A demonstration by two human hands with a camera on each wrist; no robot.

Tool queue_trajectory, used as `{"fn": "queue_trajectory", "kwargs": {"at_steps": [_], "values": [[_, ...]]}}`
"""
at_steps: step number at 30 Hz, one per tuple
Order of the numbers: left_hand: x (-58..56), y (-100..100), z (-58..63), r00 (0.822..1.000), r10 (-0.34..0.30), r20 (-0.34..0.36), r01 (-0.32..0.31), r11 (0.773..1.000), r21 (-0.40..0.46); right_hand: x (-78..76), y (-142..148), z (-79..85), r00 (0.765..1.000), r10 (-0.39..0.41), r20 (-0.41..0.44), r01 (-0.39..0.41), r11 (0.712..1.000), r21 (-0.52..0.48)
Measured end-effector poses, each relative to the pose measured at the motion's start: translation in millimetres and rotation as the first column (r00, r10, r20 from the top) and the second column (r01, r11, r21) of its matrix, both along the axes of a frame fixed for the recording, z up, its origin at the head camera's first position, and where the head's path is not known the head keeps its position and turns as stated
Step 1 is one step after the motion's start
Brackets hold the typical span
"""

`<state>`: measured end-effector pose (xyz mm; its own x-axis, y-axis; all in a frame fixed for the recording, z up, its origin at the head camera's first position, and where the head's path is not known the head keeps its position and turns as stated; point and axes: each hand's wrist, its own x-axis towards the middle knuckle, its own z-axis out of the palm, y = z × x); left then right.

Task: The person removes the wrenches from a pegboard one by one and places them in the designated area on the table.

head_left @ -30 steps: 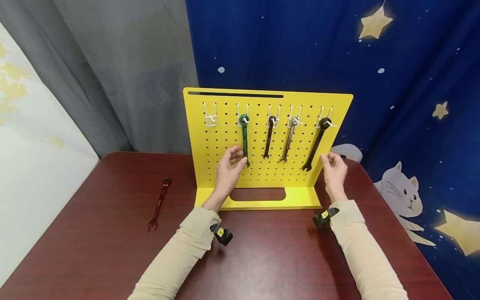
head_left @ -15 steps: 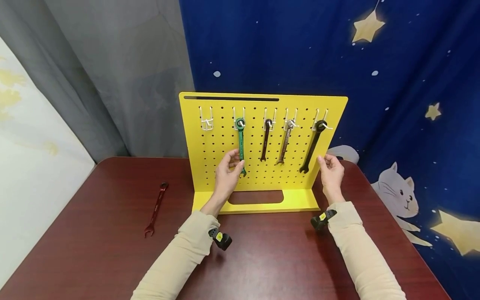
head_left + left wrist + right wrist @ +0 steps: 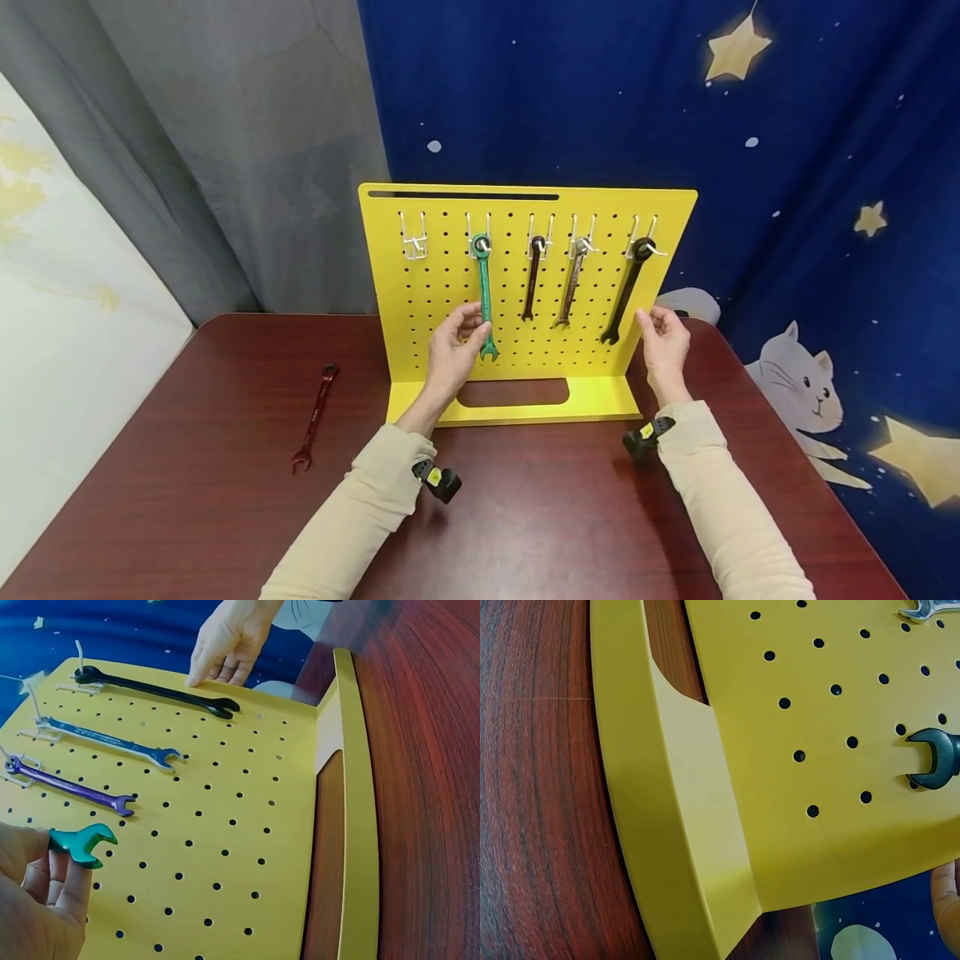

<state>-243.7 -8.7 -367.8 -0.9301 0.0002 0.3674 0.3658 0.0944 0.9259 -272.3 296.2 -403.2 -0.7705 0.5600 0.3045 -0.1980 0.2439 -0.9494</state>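
A green combination wrench (image 3: 483, 287) hangs by its ring end on a white hook of the yellow pegboard (image 3: 442, 333). My left hand (image 3: 448, 350) pinches its lower shaft between thumb and fingers, with the open end (image 3: 84, 844) sticking out past them and tilted off the board. At the board's right edge, my right hand (image 3: 666, 348) grips the edge with the thumb at the front. Close beside it hangs a black wrench (image 3: 627, 292). Between the two hands hang a dark purple wrench (image 3: 532, 283) and a silver wrench (image 3: 572, 287).
A red wrench (image 3: 315, 417) lies on the dark wooden table (image 3: 540, 517), left of the board. A white hook (image 3: 414, 242) at the board's upper left bears no wrench. Behind the table hang grey and blue curtains (image 3: 540, 92).
The green wrench's lower end has swung out from the board with my left hand, and its open end shows more fully. The right hand stays at the edge. The head view has shifted slightly.
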Motion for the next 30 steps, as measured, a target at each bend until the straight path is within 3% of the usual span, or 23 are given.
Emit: {"fn": "queue_trajectory", "kwargs": {"at_steps": [14,30], "values": [[11.0,-2,3.1,0.998,-0.056,0.008,0.055,0.998,0.035,3.6,-2,1.4,0.999,-0.001,0.04,0.002,1.0,-0.009],[29.9,-6,10.7,0.982,-0.16,0.101,0.151,0.984,0.093,3.5,-3,2.6,1.0,-0.007,0.026,0.007,1.0,0.0]]}}
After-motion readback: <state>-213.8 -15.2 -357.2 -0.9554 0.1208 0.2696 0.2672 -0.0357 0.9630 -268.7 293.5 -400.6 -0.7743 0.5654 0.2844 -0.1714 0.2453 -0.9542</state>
